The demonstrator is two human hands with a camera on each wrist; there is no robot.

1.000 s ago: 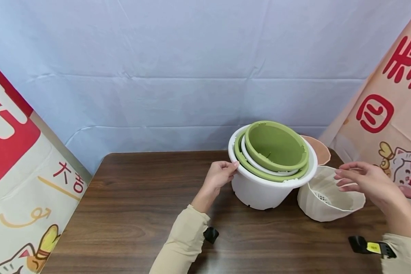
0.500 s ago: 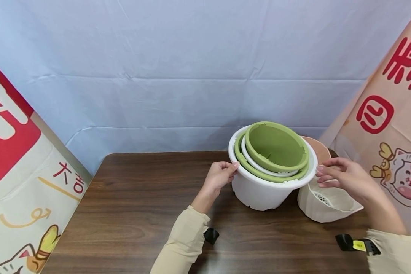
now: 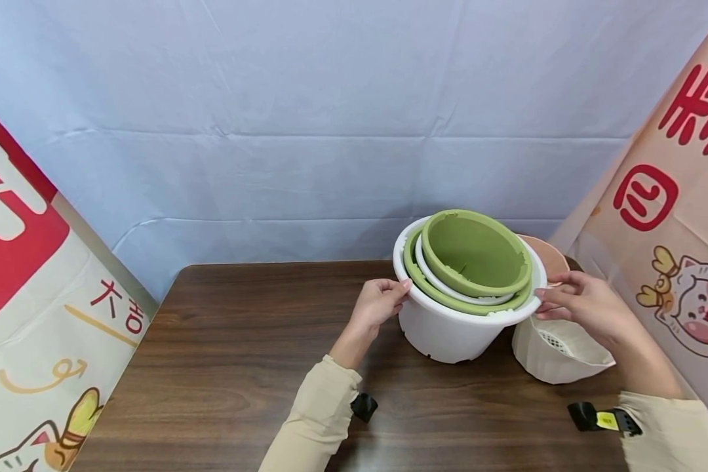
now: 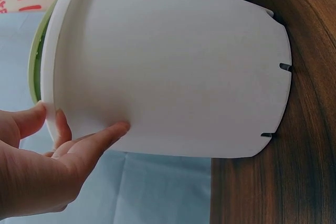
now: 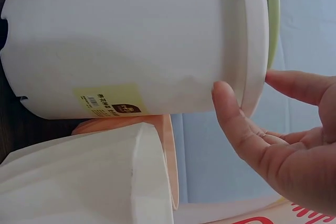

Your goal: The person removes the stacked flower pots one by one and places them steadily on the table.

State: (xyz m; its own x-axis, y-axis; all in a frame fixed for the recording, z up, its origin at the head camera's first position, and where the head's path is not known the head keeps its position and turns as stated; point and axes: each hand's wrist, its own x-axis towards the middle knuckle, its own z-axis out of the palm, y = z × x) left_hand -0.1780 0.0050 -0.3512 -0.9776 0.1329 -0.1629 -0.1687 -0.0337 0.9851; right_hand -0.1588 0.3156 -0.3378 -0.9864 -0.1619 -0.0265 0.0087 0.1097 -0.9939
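A large white flower pot (image 3: 442,334) stands upright on the table. Nested inside it are a green pot (image 3: 451,301), a smaller white pot (image 3: 490,300) and, innermost, a tilted green pot (image 3: 478,255). My left hand (image 3: 377,305) pinches the big pot's rim on its left side, thumb on top; in the left wrist view one fingertip also touches the outer wall (image 4: 194,77). On the opposite side my right hand (image 3: 592,311) pinches the same rim between thumb and fingers. A yellow label (image 5: 110,100) is on the pot's wall in the right wrist view.
Close by on the right stands a cream faceted pot (image 3: 539,360), partly behind my right forearm. An orange pot (image 3: 551,259) shows behind it. The wooden table (image 3: 242,341) backs onto a pale cloth (image 3: 301,131), with printed banners (image 3: 684,229) at both sides.
My right hand has moved left from above the cream pot to the large white pot's rim and now pinches it. The left hand has kept its hold; the pots stay in place.
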